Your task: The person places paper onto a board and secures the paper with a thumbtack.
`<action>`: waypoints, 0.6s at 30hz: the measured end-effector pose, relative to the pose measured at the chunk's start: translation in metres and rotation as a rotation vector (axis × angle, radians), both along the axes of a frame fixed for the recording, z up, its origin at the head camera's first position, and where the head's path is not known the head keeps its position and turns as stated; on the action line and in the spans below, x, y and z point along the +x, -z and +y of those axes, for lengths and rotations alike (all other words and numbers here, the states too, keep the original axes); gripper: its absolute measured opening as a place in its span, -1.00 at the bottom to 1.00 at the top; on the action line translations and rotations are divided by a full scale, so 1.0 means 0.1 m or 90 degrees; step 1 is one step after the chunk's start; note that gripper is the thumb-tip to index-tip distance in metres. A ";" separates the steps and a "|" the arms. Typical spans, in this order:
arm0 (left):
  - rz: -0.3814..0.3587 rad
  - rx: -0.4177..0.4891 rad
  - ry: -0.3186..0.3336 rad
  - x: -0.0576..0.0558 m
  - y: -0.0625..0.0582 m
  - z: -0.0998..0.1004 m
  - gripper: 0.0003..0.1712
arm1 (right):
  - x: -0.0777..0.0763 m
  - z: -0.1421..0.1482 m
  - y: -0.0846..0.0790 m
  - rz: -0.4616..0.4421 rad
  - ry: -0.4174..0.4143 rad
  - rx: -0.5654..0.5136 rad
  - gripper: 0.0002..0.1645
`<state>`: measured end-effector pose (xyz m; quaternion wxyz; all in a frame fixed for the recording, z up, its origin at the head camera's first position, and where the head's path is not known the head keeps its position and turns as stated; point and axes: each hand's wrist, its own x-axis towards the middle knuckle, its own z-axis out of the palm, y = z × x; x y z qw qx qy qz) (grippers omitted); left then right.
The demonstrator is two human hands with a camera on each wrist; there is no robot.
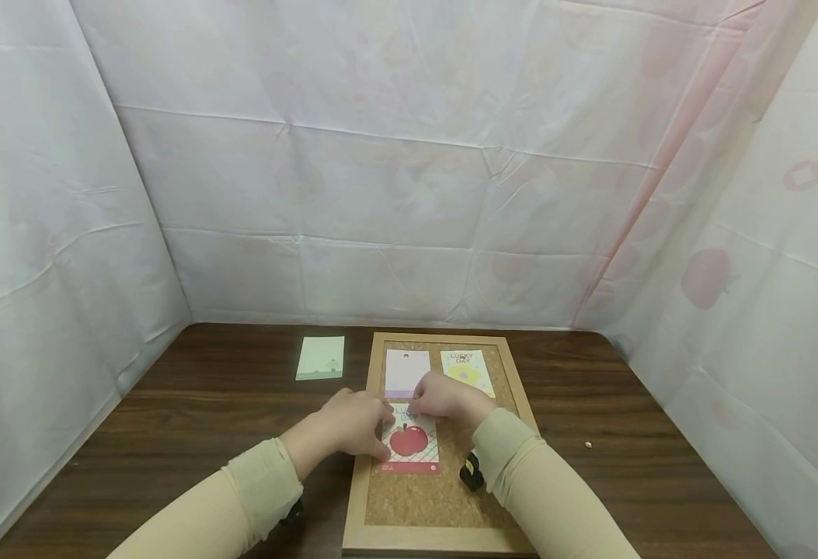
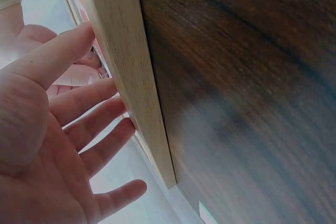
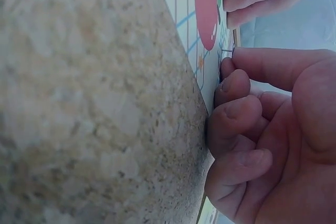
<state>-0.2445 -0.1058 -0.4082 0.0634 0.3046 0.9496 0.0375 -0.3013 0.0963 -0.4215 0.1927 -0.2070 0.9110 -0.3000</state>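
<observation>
A card with a red apple lies on the framed cork board, below two other cards. My left hand rests at its left edge, fingers spread and fairly straight, fingertips at the board's wooden frame in the left wrist view. Near the card's top, my right hand holds a thumbtack at the tip of the thumb, its thin pin pointing at the card. The other right fingers curl against the board in the right wrist view.
Higher on the board are a pale purple card and a yellow flower card, each with a small mark near its top. A pale green card lies left of the board. One small light piece sits on the dark wooden table to the right.
</observation>
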 end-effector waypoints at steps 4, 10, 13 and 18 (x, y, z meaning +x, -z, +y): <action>0.008 -0.005 0.006 0.00 0.00 0.00 -0.44 | 0.00 0.00 0.00 -0.001 -0.003 0.000 -0.74; 0.004 -0.001 0.007 -0.01 0.00 0.01 -0.44 | 0.00 0.00 0.00 -0.007 0.003 -0.001 -0.72; 0.001 0.002 0.006 -0.01 -0.01 0.01 -0.44 | -0.01 0.00 0.00 -0.015 0.011 -0.002 -0.69; 0.000 0.003 0.004 -0.02 0.00 0.01 -0.44 | -0.01 0.00 0.01 -0.025 0.020 -0.007 -0.66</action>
